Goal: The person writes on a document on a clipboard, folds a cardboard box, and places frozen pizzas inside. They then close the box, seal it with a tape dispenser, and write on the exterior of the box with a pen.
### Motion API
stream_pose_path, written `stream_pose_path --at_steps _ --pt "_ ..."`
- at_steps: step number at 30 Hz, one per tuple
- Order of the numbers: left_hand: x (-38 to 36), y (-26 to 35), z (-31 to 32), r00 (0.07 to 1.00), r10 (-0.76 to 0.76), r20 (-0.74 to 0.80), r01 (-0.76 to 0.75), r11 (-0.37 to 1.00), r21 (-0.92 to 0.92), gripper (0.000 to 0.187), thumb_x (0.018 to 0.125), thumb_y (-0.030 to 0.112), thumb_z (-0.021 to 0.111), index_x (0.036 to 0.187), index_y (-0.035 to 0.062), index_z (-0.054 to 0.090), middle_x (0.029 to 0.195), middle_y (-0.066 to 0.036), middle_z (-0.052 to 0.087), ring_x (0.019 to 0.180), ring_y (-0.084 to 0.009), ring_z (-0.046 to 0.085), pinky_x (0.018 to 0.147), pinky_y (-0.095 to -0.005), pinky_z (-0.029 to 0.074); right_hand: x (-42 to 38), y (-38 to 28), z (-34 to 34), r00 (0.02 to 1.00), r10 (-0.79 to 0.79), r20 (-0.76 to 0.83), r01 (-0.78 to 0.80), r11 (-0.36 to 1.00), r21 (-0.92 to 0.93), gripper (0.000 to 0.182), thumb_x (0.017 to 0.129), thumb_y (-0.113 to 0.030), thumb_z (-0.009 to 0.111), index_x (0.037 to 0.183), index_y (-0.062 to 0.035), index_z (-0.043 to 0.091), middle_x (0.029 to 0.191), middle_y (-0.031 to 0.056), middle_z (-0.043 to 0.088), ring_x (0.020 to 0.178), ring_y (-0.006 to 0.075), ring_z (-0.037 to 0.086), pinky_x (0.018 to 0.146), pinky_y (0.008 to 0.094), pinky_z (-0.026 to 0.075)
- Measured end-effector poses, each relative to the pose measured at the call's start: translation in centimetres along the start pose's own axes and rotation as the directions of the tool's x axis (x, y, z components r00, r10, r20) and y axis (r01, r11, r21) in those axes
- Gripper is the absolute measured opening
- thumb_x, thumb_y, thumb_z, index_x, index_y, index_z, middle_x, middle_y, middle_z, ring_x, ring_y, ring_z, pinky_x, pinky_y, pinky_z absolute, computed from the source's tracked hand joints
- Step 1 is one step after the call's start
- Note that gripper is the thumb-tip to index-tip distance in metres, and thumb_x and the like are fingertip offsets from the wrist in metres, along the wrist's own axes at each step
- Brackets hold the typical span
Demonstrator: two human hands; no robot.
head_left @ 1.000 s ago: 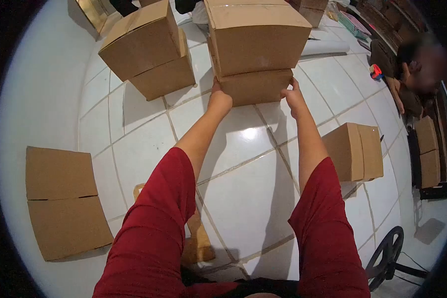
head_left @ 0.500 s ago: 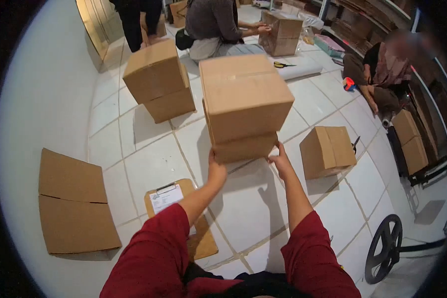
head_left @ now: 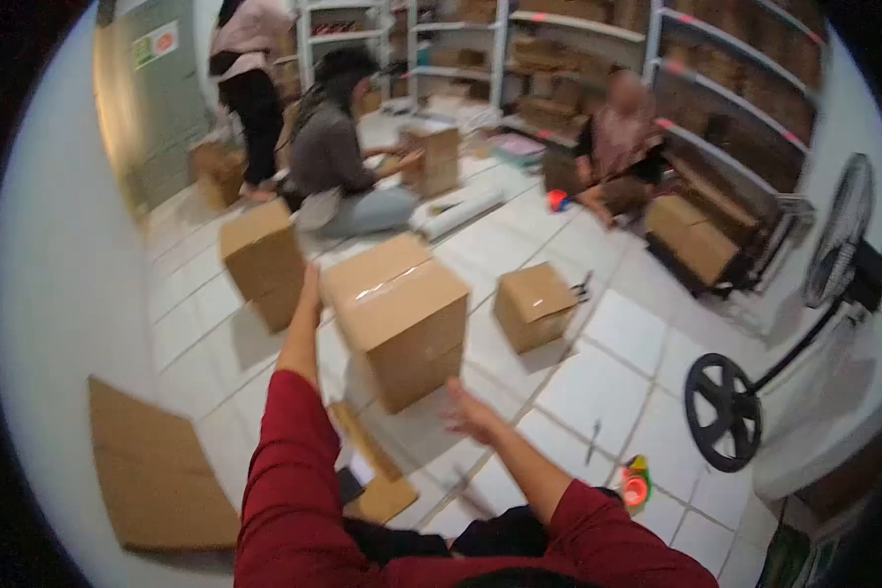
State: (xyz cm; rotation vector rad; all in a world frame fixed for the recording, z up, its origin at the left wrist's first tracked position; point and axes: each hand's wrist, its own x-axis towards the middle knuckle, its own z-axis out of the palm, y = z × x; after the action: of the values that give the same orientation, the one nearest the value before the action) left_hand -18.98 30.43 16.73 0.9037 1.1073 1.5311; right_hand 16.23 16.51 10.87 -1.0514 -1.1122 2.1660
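A tall stack of cardboard, its upper box [head_left: 402, 294] taped along the top, stands upright on the tiled floor in front of me. My left hand [head_left: 312, 284] is raised at its left side; whether it touches the cardboard is unclear, and its fingers are blurred. Just off the lower right side, my right hand [head_left: 470, 414] is open and empty, its fingers apart. Behind my left hand stands another tall cardboard box [head_left: 265, 255]. A smaller taped box [head_left: 536, 304] sits to the right. The clipboard [head_left: 387, 488] lies near my left forearm.
Flat cardboard [head_left: 157, 470] leans at the lower left. A black fan [head_left: 723, 412] stands at the right, and a tape dispenser [head_left: 636, 485] lies on the floor. Several people sit or stand farther back, near the shelves [head_left: 559, 24].
The view has tilted up and turned right. My right hand has come away from the cardboard and opened. My left hand has moved from the lower part of the stack up its left side.
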Motion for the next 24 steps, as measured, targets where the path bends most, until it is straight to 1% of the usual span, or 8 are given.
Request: stream_pose_path --at_steps 6,8,10,14,16,18,20,24 --pt "-8.8 0.6 1.7 0.906 0.341 -0.251 -0.097 0.744 0.661 0.052 0.083 0.045 0.037 0.111 0.0014 0.043 0.105 -0.011 0.051 0.094 -0.0188 0.048 0.082 -0.0307 0.037 -2.2 -1.1 -4.8 0.990 -0.091 -0.107 0.094 0.995 0.019 0.063 0.081 -0.051 0.039 0.132 -0.0241 0.012 0.135 0.0046 0.017 0.111 0.0292 0.035 0.085 0.0445 0.034" --pt "-11.1 1.2 1.8 0.987 -0.033 -0.154 0.119 0.801 0.587 0.049 0.084 0.044 0.035 0.113 0.0056 0.044 0.101 -0.008 0.052 0.086 -0.0191 0.050 0.074 -0.0264 0.037 -2.1 -3.2 -4.8 0.989 -0.113 -0.093 0.112 0.994 -0.015 0.089 0.067 -0.072 0.035 0.132 -0.0220 0.003 0.138 0.0041 0.001 0.123 0.0361 0.010 0.091 0.0577 0.019" --pt "-12.2 -2.3 3.7 0.997 0.051 -0.052 -0.020 0.872 0.489 0.059 0.081 0.051 0.035 0.119 0.0059 0.039 0.116 -0.009 0.044 0.097 -0.0198 0.044 0.082 -0.0285 0.033 -2.2 -4.0 -5.6 0.998 -0.016 0.065 0.004 0.982 0.190 0.088 0.065 -0.074 0.031 0.132 -0.0233 0.007 0.138 0.0037 -0.007 0.123 0.0388 0.001 0.087 0.0648 0.015" --pt "-18.3 -9.6 8.6 0.956 -0.290 0.043 0.287 0.956 0.060 0.073 0.079 0.055 0.037 0.128 0.0031 0.019 0.127 -0.015 0.029 0.117 -0.0264 0.027 0.097 -0.0357 0.023 -2.5 -0.7 -7.8 0.994 -0.094 -0.047 0.101 0.977 0.189 0.074 0.076 -0.062 0.035 0.127 -0.0088 0.027 0.129 0.0089 0.030 0.117 0.0273 0.030 0.092 0.0449 0.028" --pt "-24.0 -11.6 14.1 0.999 -0.023 0.029 0.022 0.999 0.024 0.071 0.084 0.042 0.039 0.132 0.0131 -0.004 0.135 -0.013 0.012 0.121 -0.0241 0.018 0.099 -0.0357 0.016 -5.2 -1.1 -10.1 0.983 -0.156 -0.093 0.167 0.979 0.119 0.067 0.079 -0.056 0.038 0.125 -0.0075 0.031 0.122 0.0077 0.041 0.112 0.0188 0.039 0.089 0.0348 0.034" --pt "-30.2 -16.4 17.2 0.989 -0.101 -0.106 0.117 0.982 0.150 0.076 0.082 0.046 0.041 0.131 0.0135 -0.007 0.134 -0.013 0.009 0.121 -0.0271 0.018 0.097 -0.0383 0.021 -6.8 -2.1 -14.1 0.981 -0.047 -0.190 0.034 0.997 -0.069 0.068 0.076 -0.051 0.047 0.123 -0.0045 0.033 0.121 0.0106 0.042 0.110 0.0219 0.040 0.089 0.0356 0.033" --pt "-37.0 -19.7 20.4 0.884 -0.450 -0.126 0.460 0.886 0.064 0.079 0.082 0.042 0.045 0.130 0.0180 -0.013 0.134 -0.012 0.009 0.122 -0.0272 0.017 0.098 -0.0387 0.018 -6.7 -2.0 -17.7 0.970 -0.020 -0.243 -0.020 0.986 -0.163 0.074 0.071 -0.051 0.055 0.122 -0.0018 0.034 0.121 0.0141 0.040 0.111 0.0256 0.036 0.087 0.0371 0.033" --pt "-39.6 -15.2 22.2 0.806 -0.464 0.369 0.337 0.870 0.359 0.070 0.078 0.028 0.056 0.129 0.0142 0.012 0.128 -0.016 0.027 0.116 -0.0272 0.029 0.090 -0.0362 0.030 -8.7 -4.9 -19.1 0.893 -0.174 -0.416 0.136 0.984 -0.118 0.063 0.075 -0.043 0.054 0.124 -0.0093 0.034 0.124 0.0111 0.036 0.113 0.0267 0.033 0.083 0.0445 0.037"
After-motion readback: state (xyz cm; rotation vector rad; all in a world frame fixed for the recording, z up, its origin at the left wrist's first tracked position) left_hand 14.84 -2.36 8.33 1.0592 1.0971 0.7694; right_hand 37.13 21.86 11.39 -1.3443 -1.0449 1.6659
